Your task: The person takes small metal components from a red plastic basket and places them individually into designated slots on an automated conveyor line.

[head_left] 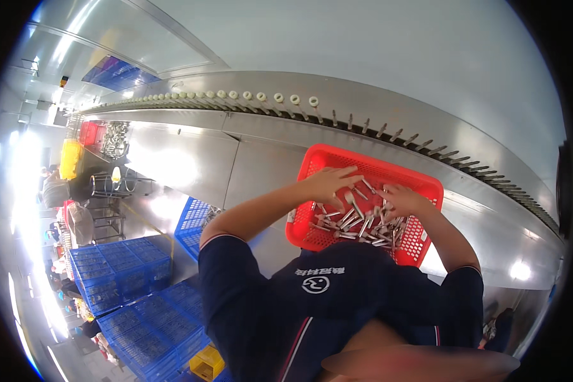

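In front of my body sits a red perforated plastic basket [388, 167] holding a loose pile of slim metal pieces [350, 219] with pale, wider ends. My left hand [330, 184] reaches over the basket's left side, its fingers stretched out above the pile. From the right, my right hand [402, 199] comes over the pieces with its fingers apart and pointing inward. A few pieces lie between the two hands, close to the fingertips. Neither hand visibly grips a piece, though the undersides of the fingers are hidden.
Beyond the basket runs a curved metal line with upright pins [398, 135]; those on the left carry pale round-ended pieces [261, 97]. A metal worktop [261, 175] extends leftward. Blue crates [121, 270], a blue basket [191, 226] and a yellow crate [207, 363] stand at left. People are farther off.
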Action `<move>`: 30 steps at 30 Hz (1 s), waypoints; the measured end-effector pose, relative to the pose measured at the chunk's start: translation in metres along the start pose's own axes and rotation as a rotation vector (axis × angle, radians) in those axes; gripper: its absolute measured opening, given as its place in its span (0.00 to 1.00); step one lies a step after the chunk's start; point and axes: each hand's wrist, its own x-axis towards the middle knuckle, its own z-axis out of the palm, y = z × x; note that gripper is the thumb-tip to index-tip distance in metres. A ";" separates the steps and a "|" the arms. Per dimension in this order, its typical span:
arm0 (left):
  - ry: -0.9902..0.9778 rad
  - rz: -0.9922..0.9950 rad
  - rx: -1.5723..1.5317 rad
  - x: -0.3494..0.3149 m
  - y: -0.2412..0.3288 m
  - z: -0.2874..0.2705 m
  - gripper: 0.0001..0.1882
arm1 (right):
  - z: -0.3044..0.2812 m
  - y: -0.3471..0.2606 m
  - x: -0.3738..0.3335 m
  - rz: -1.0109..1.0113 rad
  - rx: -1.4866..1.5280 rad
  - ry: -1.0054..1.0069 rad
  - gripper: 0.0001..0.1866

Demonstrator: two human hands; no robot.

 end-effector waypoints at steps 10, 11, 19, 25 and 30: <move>0.387 -0.171 0.802 0.005 -0.127 -0.135 0.33 | -0.101 -0.010 0.187 0.023 0.157 0.617 0.23; 0.387 -0.164 0.804 0.015 -0.127 -0.138 0.33 | -0.101 -0.004 0.211 -0.003 0.114 0.646 0.21; 0.177 -0.286 0.360 0.051 -0.099 -0.156 0.23 | -0.101 0.042 0.242 0.080 0.142 0.201 0.16; 0.229 -0.170 -0.241 0.023 -0.004 -0.187 0.09 | -0.229 0.022 0.179 0.169 0.690 0.277 0.12; -0.125 0.002 -0.109 -0.014 0.039 -0.031 0.19 | -0.148 -0.021 0.099 -0.010 0.513 -0.165 0.17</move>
